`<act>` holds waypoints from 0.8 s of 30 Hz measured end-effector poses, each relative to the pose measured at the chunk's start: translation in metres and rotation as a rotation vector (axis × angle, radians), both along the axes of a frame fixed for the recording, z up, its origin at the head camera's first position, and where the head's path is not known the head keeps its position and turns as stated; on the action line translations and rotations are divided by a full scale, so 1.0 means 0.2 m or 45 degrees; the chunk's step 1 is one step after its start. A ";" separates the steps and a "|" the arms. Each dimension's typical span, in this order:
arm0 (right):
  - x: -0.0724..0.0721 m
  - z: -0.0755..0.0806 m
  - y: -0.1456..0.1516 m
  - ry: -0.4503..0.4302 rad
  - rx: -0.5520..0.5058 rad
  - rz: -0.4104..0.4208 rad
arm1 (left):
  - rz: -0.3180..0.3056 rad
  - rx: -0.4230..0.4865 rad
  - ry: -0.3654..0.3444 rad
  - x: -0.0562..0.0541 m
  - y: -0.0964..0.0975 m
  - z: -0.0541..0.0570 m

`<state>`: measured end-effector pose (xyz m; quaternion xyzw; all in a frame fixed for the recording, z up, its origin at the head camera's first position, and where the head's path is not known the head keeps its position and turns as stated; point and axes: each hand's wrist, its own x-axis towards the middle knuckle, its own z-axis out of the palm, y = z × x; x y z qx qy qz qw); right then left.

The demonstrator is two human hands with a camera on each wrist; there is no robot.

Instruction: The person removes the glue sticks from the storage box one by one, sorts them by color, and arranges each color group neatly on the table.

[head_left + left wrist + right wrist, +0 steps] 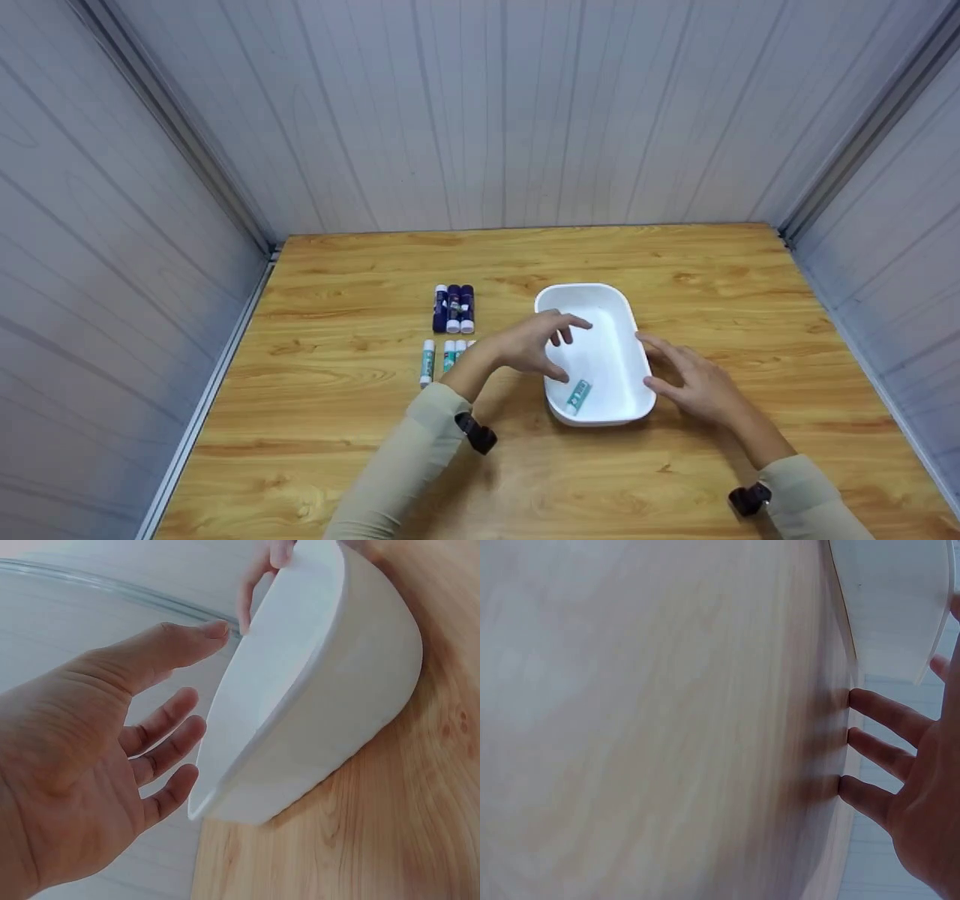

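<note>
A white rectangular basin (609,330) with rounded corners stands on the wooden table. Inside it, near the front left corner, lies one green-and-white glue stick (578,397). My left hand (531,345) hovers above the basin's left side, thumb and fingers spread apart with nothing between them. At the right rim is my right hand (701,382), its thumb and index finger right by the edge. In the right wrist view, three outstretched fingers (885,754) of that hand reach down to the tabletop beside the basin wall (892,607).
Left of the basin, three dark blue glue sticks (454,309) lie side by side. Below them is a row of green-and-white glue sticks (427,363), partly hidden by my left forearm. Pale panel walls (480,112) enclose the table at the back and sides.
</note>
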<state>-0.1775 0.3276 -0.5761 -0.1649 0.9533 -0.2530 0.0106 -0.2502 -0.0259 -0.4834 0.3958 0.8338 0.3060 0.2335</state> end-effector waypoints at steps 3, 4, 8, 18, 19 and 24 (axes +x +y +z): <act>0.00 0.00 0.00 0.001 0.002 0.002 | -0.038 -0.051 -0.019 0.00 0.05 -0.01; 0.00 0.00 0.00 0.001 0.006 0.001 | -0.055 -0.065 -0.026 -0.01 0.07 -0.01; 0.00 0.00 0.00 0.000 0.016 -0.004 | -0.109 -0.130 -0.041 -0.02 0.12 -0.03; 0.00 0.01 -0.01 -0.030 0.018 -0.013 | -0.155 -0.248 -0.069 0.01 0.23 -0.08; 0.00 0.01 -0.01 -0.034 0.020 -0.012 | -0.152 -0.260 -0.073 0.01 0.23 -0.09; 0.00 0.01 0.00 -0.034 0.016 -0.006 | -0.122 -0.277 -0.108 0.02 0.25 -0.10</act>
